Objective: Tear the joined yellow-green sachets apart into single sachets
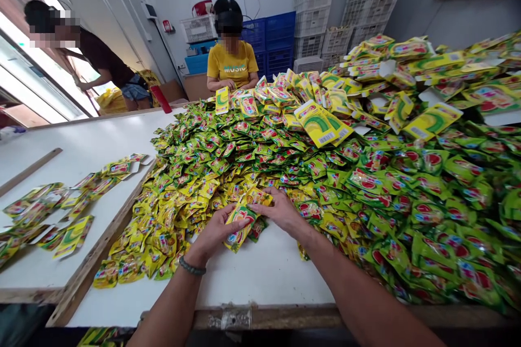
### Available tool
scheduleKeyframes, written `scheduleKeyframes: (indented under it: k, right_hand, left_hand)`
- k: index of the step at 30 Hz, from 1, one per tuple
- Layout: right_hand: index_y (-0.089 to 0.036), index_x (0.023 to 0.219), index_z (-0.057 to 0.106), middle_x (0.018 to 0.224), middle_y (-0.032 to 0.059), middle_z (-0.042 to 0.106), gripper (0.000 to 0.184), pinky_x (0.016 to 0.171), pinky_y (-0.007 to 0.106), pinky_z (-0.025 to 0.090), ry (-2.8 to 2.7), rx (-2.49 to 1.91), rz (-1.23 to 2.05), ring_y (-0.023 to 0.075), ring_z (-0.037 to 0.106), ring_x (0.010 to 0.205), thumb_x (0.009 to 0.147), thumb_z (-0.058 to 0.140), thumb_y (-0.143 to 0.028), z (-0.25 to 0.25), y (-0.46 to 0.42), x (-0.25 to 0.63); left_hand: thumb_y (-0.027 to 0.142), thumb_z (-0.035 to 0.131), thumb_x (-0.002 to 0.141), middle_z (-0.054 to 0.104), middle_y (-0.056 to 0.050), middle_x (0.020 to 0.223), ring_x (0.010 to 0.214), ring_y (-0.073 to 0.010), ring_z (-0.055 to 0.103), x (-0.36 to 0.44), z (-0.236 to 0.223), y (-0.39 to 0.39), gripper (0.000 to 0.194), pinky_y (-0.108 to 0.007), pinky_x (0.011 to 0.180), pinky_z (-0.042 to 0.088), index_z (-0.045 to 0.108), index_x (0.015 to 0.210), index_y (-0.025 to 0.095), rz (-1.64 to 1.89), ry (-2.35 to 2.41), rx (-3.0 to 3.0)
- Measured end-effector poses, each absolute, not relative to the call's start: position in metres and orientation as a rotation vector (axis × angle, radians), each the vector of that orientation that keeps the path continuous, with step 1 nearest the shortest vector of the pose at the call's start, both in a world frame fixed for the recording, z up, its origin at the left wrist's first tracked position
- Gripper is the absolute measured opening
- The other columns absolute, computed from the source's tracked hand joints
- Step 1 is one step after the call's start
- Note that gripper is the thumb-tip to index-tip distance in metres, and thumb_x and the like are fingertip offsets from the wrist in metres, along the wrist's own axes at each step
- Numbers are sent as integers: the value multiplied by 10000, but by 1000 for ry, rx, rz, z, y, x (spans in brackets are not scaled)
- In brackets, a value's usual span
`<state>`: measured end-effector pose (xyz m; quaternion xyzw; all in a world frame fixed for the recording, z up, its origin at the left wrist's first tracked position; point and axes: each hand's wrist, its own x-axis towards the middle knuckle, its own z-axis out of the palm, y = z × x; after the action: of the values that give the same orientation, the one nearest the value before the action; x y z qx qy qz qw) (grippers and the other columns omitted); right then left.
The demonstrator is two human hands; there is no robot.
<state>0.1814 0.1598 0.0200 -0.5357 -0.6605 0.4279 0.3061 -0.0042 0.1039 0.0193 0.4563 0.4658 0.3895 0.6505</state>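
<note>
My left hand (215, 232) is closed around a small yellow and green carton (237, 237), with the thumb across its printed front. The carton is tilted, its upper end toward my right hand (281, 210). That hand has its fingers closed on a shiny yellow packet (259, 196) at the carton's upper end. How far the packet sits inside the carton I cannot tell. Right behind my hands lies a heap of yellow packets (183, 200). Green packets (407, 200) with red fruit pictures are piled behind and to the right.
Flattish yellow cartons (325, 122) lie on top of the pile. More cartons (73, 236) rest beyond a wooden strip (103, 246) on the left. A person in a yellow shirt (233, 65) sits opposite; another person (106, 59) bends at the far left. Crates (280, 38) stand behind.
</note>
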Motion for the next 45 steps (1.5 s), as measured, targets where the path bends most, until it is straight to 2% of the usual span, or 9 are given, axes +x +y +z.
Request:
scheduleKeyframes:
  k: [9, 16, 21, 25, 28, 31, 36, 39, 45]
  right_hand:
    - [-180, 1109, 582, 1113, 91, 527, 400, 898, 338, 392, -1926, -1436, 1152, 235, 486, 1071, 782, 630, -407, 24, 153, 179]
    - [-202, 877, 698, 1073, 63, 561, 358, 912, 356, 378, -1771, -1382, 780, 254, 443, 1037, 587, 815, -377, 16, 161, 177]
    - [-222, 823, 692, 1004, 30, 596, 113, 914, 345, 374, -1858, -1258, 1034, 227, 449, 1030, 716, 703, -257, 20, 154, 175]
    - [-211, 902, 684, 972, 46, 613, 208, 864, 342, 414, -1741, -1114, 1346, 219, 513, 1001, 824, 559, -359, 18, 156, 176]
    - [-220, 763, 698, 980, 50, 603, 259, 916, 380, 370, -1717, -1144, 1121, 228, 507, 998, 833, 539, -412, 16, 163, 179]
    - [-225, 723, 704, 994, 47, 585, 169, 930, 377, 345, -1714, -1252, 891, 237, 468, 1030, 727, 690, -394, 16, 165, 180]
    - [-208, 588, 679, 963, 31, 611, 238, 897, 358, 344, -1920, -1176, 1074, 210, 474, 982, 796, 634, -314, 17, 159, 174]
    - [-206, 644, 696, 975, 35, 619, 289, 901, 358, 341, -1884, -1200, 1080, 205, 480, 978, 866, 538, -304, 20, 157, 173]
    - [-240, 726, 734, 1019, 28, 604, 139, 944, 354, 330, -1859, -1213, 966, 217, 456, 1042, 801, 624, -282, 25, 155, 174]
  left_hand:
    - [382, 655, 780, 668, -30, 809, 637, -120, 592, -1, 19, 103, 317, -214, 601, 461, 618, 1001, 157, 892, 1055, 1016]
    - [355, 666, 778, 670, -27, 894, 704, -115, 589, 0, 19, 104, 334, -207, 644, 458, 616, 1054, 174, 930, 1048, 1024]
    - [374, 689, 748, 678, -31, 875, 678, -130, 592, 0, 17, 105, 382, -221, 626, 460, 619, 1062, 168, 921, 1077, 1065]
    - [379, 692, 743, 684, -31, 844, 643, -125, 594, 0, 17, 105, 374, -216, 601, 461, 623, 1040, 162, 952, 1107, 1034]
    - [371, 687, 752, 689, -37, 843, 637, -120, 597, 0, 18, 105, 381, -211, 596, 465, 620, 1060, 157, 948, 1096, 1022]
    - [358, 685, 760, 691, -42, 854, 652, -115, 600, 0, 16, 106, 378, -205, 608, 471, 619, 1070, 153, 959, 1076, 1031]
    - [370, 686, 757, 685, -38, 812, 603, -107, 595, -4, 13, 108, 351, -203, 573, 474, 622, 1026, 153, 988, 1069, 952]
    - [376, 692, 750, 681, -44, 800, 595, -106, 590, -3, 14, 109, 361, -205, 574, 472, 625, 1020, 145, 995, 1074, 942]
    - [372, 687, 755, 682, -60, 838, 653, -123, 597, 0, 15, 107, 396, -215, 613, 471, 629, 1069, 139, 1001, 1041, 1025]
